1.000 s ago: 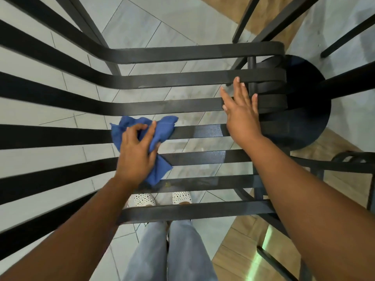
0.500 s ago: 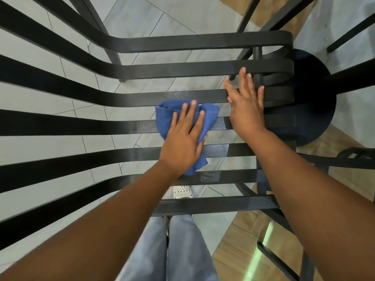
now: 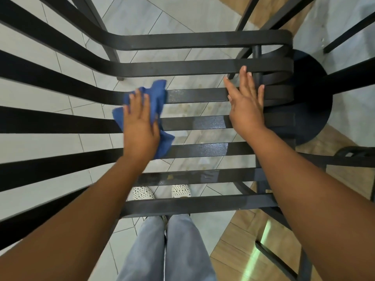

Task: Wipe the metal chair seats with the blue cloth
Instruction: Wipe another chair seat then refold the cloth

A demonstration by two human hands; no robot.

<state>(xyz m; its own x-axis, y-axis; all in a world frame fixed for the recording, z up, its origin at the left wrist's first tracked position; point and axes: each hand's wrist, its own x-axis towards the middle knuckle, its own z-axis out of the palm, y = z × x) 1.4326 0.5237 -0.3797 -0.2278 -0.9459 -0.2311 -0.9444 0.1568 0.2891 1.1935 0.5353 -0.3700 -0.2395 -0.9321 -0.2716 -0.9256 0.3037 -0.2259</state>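
Below me is a black metal chair seat [image 3: 198, 122] made of several flat slats with gaps showing the tiled floor. My left hand [image 3: 140, 122] presses a crumpled blue cloth [image 3: 158, 98] flat onto the middle slats, left of the seat's centre. The cloth pokes out above my fingers and below my palm. My right hand [image 3: 246, 104] lies flat, fingers together, on the slats near the curled front edge of the seat at the right. The slats to the right of the cloth look shiny and wet.
The chair's back slats [image 3: 50, 118] fan out to the left. A dark round table base [image 3: 310, 98] stands on the floor past the seat's right end. Another black chair frame [image 3: 357, 155] is at the right edge. My legs and spotted shoes [image 3: 142, 192] show under the seat.
My left hand went right with the cloth, then came back left and slightly up along the slats. The right hand has stayed on the seat's right end.
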